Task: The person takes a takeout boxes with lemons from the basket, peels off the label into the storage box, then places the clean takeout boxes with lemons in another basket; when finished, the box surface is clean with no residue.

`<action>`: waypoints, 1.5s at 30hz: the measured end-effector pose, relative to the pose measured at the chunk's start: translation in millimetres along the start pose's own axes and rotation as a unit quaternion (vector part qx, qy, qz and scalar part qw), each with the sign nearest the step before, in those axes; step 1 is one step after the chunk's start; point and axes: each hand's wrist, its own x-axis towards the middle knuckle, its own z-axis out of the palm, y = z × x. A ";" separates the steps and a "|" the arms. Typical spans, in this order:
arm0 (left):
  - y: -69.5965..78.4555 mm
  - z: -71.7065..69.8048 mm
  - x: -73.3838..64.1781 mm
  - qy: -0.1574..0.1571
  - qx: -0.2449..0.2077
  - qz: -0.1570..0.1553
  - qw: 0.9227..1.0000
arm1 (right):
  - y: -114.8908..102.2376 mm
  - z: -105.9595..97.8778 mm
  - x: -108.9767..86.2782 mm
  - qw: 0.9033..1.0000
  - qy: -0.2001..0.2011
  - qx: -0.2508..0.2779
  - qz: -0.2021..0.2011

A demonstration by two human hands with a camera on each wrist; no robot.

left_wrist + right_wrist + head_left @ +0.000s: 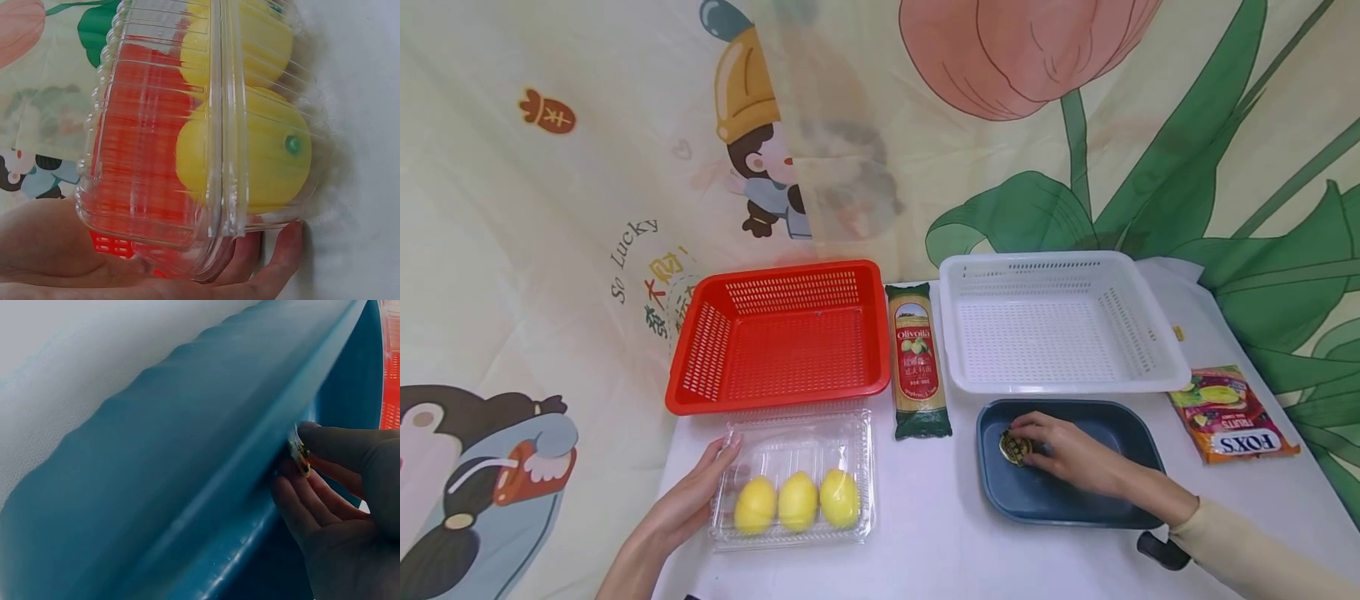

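My left hand point(691, 490) grips the left side of a clear plastic clamshell box point(790, 433). Three yellow lemons point(798, 502) lie in a row inside it; the left wrist view shows a green tip on a lemon point(250, 153) close up, with fingers point(281, 259) around the box's end. Over a dark blue rectangular tray point(1108, 417), my right hand point(1067, 454) pinches a gold coin point(1015, 447) between thumb and fingers. In the right wrist view the coin point(300, 456) appears edge-on, close to the tray's inner wall point(237, 456).
Behind the clamshell stands a red basket point(782, 400), and behind the tray a white basket point(1067, 387). Between them lies a spaghetti packet point(917, 362). A Fox's candy bag point(1232, 412) is at the right, and a black rounded object point(1162, 551) sits near the right sleeve.
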 end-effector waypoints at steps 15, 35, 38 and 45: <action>-0.2 0.2 -1.9 -0.001 0.001 0.005 1.000 | -2.9 0.4 -7.7 0.999 -0.006 -0.039 -0.012; 0.3 0.7 -3.6 -0.002 -0.006 0.008 1.000 | -44.3 -33.0 -1.4 0.999 -0.012 -0.020 -0.036; 0.5 1.2 -3.8 -0.004 -0.007 0.008 1.000 | -51.6 -45.4 1.2 0.999 -0.004 -0.021 -0.028; 0.6 1.1 -3.2 0.001 -0.005 0.001 1.000 | -53.4 -73.0 11.3 0.997 0.052 -0.045 -0.021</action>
